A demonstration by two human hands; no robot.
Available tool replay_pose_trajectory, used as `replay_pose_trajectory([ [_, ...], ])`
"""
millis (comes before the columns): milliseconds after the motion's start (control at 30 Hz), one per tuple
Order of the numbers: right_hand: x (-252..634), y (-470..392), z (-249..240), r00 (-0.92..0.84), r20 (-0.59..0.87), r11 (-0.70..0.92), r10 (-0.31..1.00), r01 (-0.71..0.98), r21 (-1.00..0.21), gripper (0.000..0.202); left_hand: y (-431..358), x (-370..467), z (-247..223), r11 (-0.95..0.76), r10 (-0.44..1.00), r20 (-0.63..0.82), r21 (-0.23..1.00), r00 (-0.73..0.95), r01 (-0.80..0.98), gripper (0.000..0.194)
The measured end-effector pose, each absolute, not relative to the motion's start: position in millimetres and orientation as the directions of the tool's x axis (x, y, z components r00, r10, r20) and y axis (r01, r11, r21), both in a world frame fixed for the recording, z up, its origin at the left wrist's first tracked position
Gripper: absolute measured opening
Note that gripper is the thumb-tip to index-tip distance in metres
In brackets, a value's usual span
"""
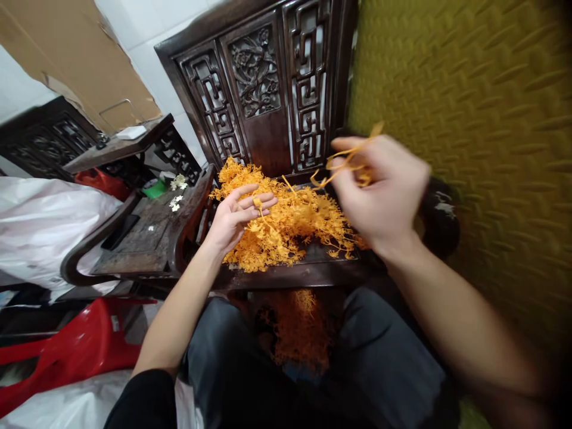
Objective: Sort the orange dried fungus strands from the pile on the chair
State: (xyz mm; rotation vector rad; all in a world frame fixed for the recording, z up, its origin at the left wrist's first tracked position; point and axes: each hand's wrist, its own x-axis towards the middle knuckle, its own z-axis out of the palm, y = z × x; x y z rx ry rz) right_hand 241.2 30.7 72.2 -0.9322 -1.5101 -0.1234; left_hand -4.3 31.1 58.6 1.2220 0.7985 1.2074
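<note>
Orange, thin and branching, the strands [346, 156] are in your right hand [379, 185], which is closed around them above the right side of a heap [286, 226] of the same material. Your left hand [227, 220] is over the left part of this heap, with its fingers outstretched and a small orange sprig [258, 204] against them; I cannot tell if the thumb is pinching it. The heap lies on the dark wooden seat [328, 275], in front of the carved backrest [263, 140].

In my judgement, you are in the step of separating a few strands from the heap by hand. The next move seems to call for a gentle pull and a steady left hand, because the fine branches can easily catch on each other.

As for direction, the held strands have their long axis on a slant, from upper right, above your knuckles, to lower left. Their curled free ends point to the left, towards the heap and your left hand. The sprig hangs downwards, a little to the right.
</note>
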Motion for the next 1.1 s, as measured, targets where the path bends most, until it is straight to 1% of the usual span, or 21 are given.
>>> replay_pose_trajectory([
  [67, 252, 29, 78, 0.288, 0.914, 0.675, 0.285, 0.616, -0.405, 0.024, 29, -3, 60, -0.104, 0.959, 0.159, 0.967, 0.234, -0.233, 0.052],
  [100, 257, 28, 81, 0.339, 0.918, 0.681, 0.206, 0.624, -0.383, 0.024, 27, -3, 61, -0.116, 0.958, 0.168, 0.968, 0.232, -0.222, 0.049],
  [167, 264, 26, 86, 0.387, 0.916, 0.690, 0.103, 0.636, -0.347, 0.024, 25, -1, 61, -0.145, 0.959, 0.184, 0.972, 0.214, -0.187, 0.041],
  [200, 264, 24, 88, 0.393, 0.915, 0.689, 0.085, 0.641, -0.339, 0.024, 24, 0, 61, -0.160, 0.962, 0.190, 0.975, 0.197, -0.157, 0.039],
  [233, 262, 22, 89, 0.372, 0.924, 0.693, 0.094, 0.641, -0.328, 0.023, 24, 2, 60, -0.173, 0.966, 0.193, 0.977, 0.175, -0.122, 0.040],
  [267, 257, 20, 88, 0.305, 0.942, 0.710, 0.138, 0.633, -0.309, 0.022, 23, 4, 60, -0.184, 0.969, 0.194, 0.980, 0.151, -0.081, 0.041],
  [300, 250, 19, 86, 0.186, 0.957, 0.734, 0.221, 0.614, -0.289, 0.022, 22, 6, 60, -0.194, 0.972, 0.197, 0.980, 0.127, -0.037, 0.044],
  [333, 241, 19, 83, 0.029, 0.942, 0.757, 0.335, 0.588, -0.287, 0.023, 21, 9, 60, -0.205, 0.973, 0.203, 0.979, 0.108, 0.005, 0.047],
  [367, 232, 20, 79, -0.139, 0.881, 0.769, 0.453, 0.560, -0.307, 0.026, 20, 12, 60, -0.220, 0.972, 0.215, 0.975, 0.096, 0.040, 0.050],
  [400, 223, 22, 73, -0.265, 0.790, 0.761, 0.552, 0.548, -0.348, 0.030, 19, 15, 60, -0.240, 0.968, 0.233, 0.968, 0.090, 0.068, 0.052],
  [467, 209, 28, 63, -0.346, 0.647, 0.703, 0.679, 0.559, -0.440, 0.033, 17, 19, 60, -0.294, 0.955, 0.285, 0.948, 0.086, 0.120, 0.052],
  [500, 205, 31, 59, -0.352, 0.615, 0.688, 0.705, 0.551, -0.473, 0.032, 16, 20, 59, -0.321, 0.947, 0.311, 0.935, 0.085, 0.152, 0.051],
  [567, 202, 37, 54, -0.388, 0.601, 0.708, 0.699, 0.497, -0.503, 0.027, 14, 20, 56, -0.361, 0.933, 0.351, 0.904, 0.084, 0.228, 0.045],
  [633, 203, 39, 52, -0.429, 0.612, 0.745, 0.664, 0.441, -0.500, 0.022, 13, 19, 54, -0.380, 0.924, 0.372, 0.875, 0.087, 0.299, 0.042],
  [700, 204, 39, 51, -0.413, 0.651, 0.767, 0.637, 0.424, -0.481, 0.018, 11, 19, 54, -0.384, 0.922, 0.377, 0.858, 0.089, 0.343, 0.041],
  [767, 201, 37, 50, -0.336, 0.730, 0.791, 0.595, 0.404, -0.459, 0.017, 9, 21, 59, -0.387, 0.920, 0.382, 0.848, 0.090, 0.363, 0.038],
  [833, 197, 35, 49, -0.220, 0.816, 0.821, 0.534, 0.367, -0.438, 0.017, 7, 24, 66, -0.408, 0.910, 0.407, 0.836, 0.086, 0.366, 0.034],
  [900, 195, 33, 51, -0.098, 0.860, 0.827, 0.501, 0.346, -0.443, 0.019, 8, 25, 72, -0.429, 0.896, 0.438, 0.823, 0.065, 0.371, 0.032],
  [933, 197, 31, 54, -0.061, 0.858, 0.816, 0.509, 0.350, -0.460, 0.020, 11, 23, 72, -0.428, 0.894, 0.445, 0.820, 0.047, 0.380, 0.032],
  [1000, 207, 28, 63, -0.053, 0.828, 0.781, 0.558, 0.370, -0.503, 0.023, 19, 15, 69, -0.377, 0.913, 0.407, 0.839, 0.009, 0.393, 0.032],
  [1100, 229, 21, 79, -0.150, 0.768, 0.752, 0.623, 0.386, -0.534, 0.029, 33, 1, 63, -0.277, 0.951, 0.305, 0.913, -0.049, 0.301, 0.027],
])
